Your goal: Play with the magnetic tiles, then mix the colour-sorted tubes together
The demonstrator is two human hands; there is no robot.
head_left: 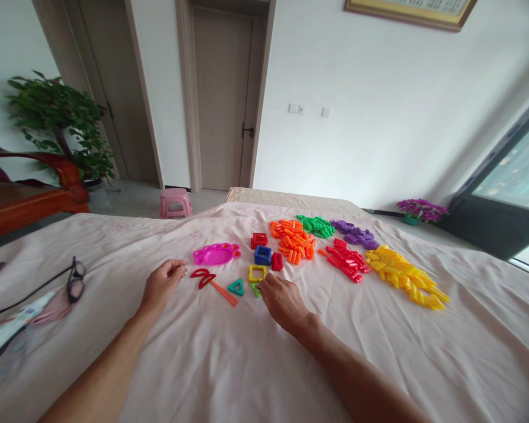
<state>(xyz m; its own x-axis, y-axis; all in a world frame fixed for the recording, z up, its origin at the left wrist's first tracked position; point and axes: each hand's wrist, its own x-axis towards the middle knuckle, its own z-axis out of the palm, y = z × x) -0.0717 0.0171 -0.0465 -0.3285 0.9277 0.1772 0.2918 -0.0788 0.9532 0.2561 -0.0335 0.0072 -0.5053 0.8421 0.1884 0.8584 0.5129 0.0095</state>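
Note:
My right hand lies on the pale pink bedsheet, its fingertips pinching a small green piece just below a yellow square frame. My left hand rests loosely curled and holds nothing, beside a red curved piece. Between the hands lie an orange stick and a teal triangle. Further back sit a blue square, two red blocks and a magenta tray.
Sorted piles lie to the right: orange, green, purple, red, yellow. Glasses lie at the left. A pink stool, wooden chair and plant stand beyond the bed.

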